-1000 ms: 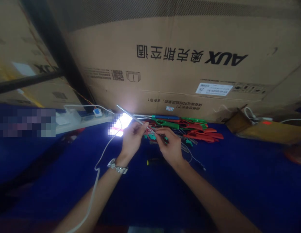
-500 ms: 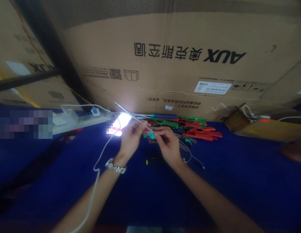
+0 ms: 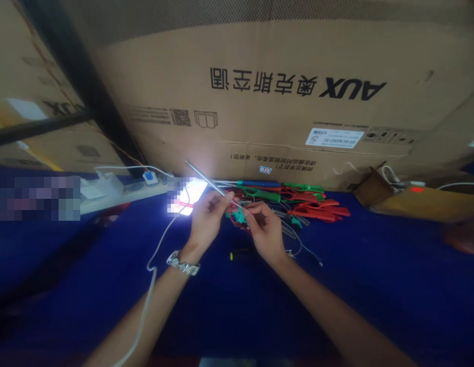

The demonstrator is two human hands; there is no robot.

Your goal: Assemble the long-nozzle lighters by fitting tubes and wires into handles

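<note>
A thin metal rod point(image 3: 205, 176) slants up and to the left from my left hand point(image 3: 207, 216), whose thumb and fingers pinch its lower end. My right hand point(image 3: 265, 229) is closed on a thin pale wire point(image 3: 238, 205) close to that end. Red wire and a teal piece point(image 3: 240, 216) show between the two hands. Behind them lie red scissor-like handles point(image 3: 319, 210), a green handle point(image 3: 262, 194) and a blue handle point(image 3: 260, 183). A yellow-ended dark tool point(image 3: 240, 254) rests on the blue cloth below my hands.
A large cardboard box point(image 3: 260, 117) stands behind the blue cloth point(image 3: 229, 306). At left are a power strip point(image 3: 135, 189), a bright lit screen point(image 3: 191, 198) and a white cable point(image 3: 145, 311) crossing my left forearm. An open carton point(image 3: 424, 204) sits at right.
The rod's upper tip has shifted slightly right and its tilt is a little steeper. Both hands have kept nearly the same place and grip.
</note>
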